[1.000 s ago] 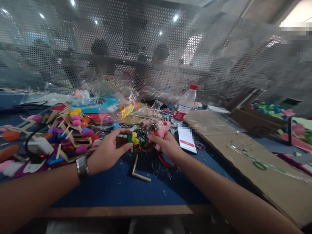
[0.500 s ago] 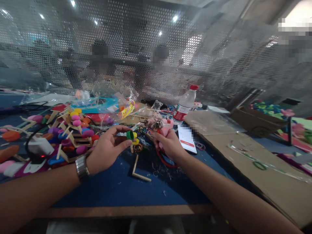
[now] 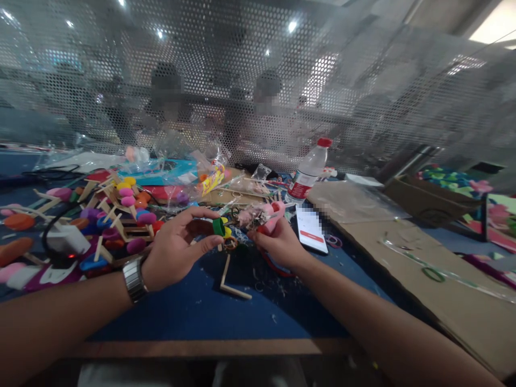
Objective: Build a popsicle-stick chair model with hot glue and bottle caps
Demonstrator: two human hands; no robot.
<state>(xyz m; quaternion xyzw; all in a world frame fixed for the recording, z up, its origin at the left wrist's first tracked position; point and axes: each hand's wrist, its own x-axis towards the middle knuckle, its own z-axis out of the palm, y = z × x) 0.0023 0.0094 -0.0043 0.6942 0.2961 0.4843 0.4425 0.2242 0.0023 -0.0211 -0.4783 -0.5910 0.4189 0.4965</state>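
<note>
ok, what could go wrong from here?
The green piece, pinched at the left hand's fingertips, could slip and drop into the clutter around it. The right hand, gripping the pink thing, might bump the phone lying close beside it.

Bottle point(image 3: 308, 174) behind phone point(image 3: 310, 231) (cardboard point(image 3: 403, 279) rightward).

I can't read a single word for certain from here: the red and white label point(image 3: 300, 185) on the clear bottle point(image 3: 315, 160) carries pale print too small for me, and the yellow packet point(image 3: 213, 180) has coloured lettering that blurs together. On the phone point(image 3: 312, 242) I see small marks on a white screen and a red bar with faint writing, none of it legible to me
</note>
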